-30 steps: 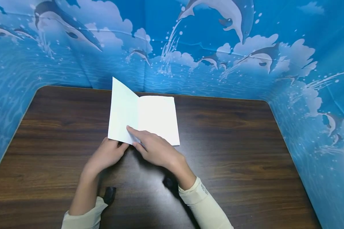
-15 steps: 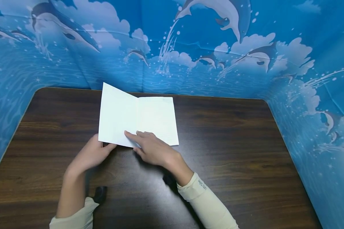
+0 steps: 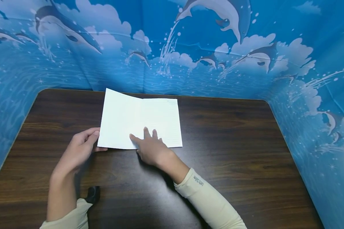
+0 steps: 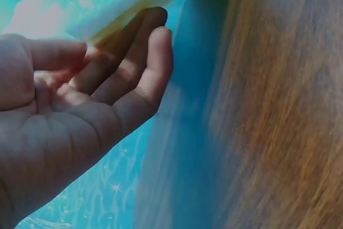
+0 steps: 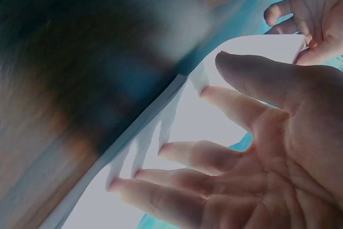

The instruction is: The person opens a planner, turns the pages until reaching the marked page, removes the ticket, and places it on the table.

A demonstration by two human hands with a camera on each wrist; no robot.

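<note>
An open notebook (image 3: pixel 163 119) with pale pages lies near the far side of the table, its left leaf raised a little off the wood. My left hand (image 3: pixel 74 151) pinches that leaf's lower left edge, thumb on top and fingers beneath. In the left wrist view, the left hand (image 4: pixel 75 111) has its fingers curved under the leaf (image 4: pixel 144 4). My right hand (image 3: pixel 154 151) rests on the notebook's lower part by the fold, fingers spread. The right wrist view shows the right hand's fingertips (image 5: pixel 206 92) at the white pages (image 5: pixel 214 127), close to the spine.
The dark wood-grain table (image 3: pixel 232 159) extends on both sides of the notebook. A blue cloth printed with dolphins (image 3: pixel 189 73) hangs along its back and sides. A black strap piece (image 3: pixel 93 194) sits at the left wrist beside the pale sleeve (image 3: pixel 71 216).
The notebook's left leaf has swung left and down, opening it wider. My left hand has moved left with it, its thumb now on top. My right hand's fingers have spread over the fold.
</note>
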